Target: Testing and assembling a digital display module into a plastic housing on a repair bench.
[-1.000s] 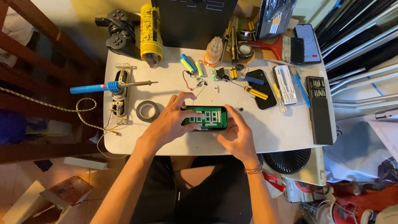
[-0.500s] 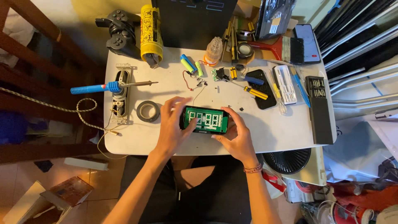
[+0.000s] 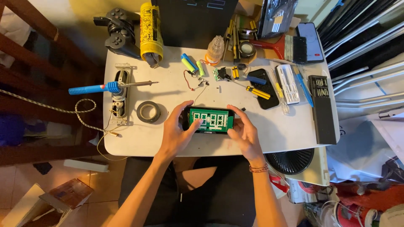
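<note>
Both hands are gripping the green circuit board (image 3: 209, 120) in its black case, lying near the counter (image 3: 134, 138) front edge: left hand (image 3: 176, 134) and right hand (image 3: 244, 132) each pinching one end.

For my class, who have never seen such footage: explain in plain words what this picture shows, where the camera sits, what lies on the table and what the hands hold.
There is no machine here, only a person working bare-handed. The camera sits on their head and looks straight down. The left hand and right hand grip the two ends of an opened black device with a green circuit board showing. On the white table lie a blue-handled soldering iron, a roll of black tape, green and blue battery cells, small screwdrivers and a black screwdriver-bit case. A game controller sits at the far edge.
</note>
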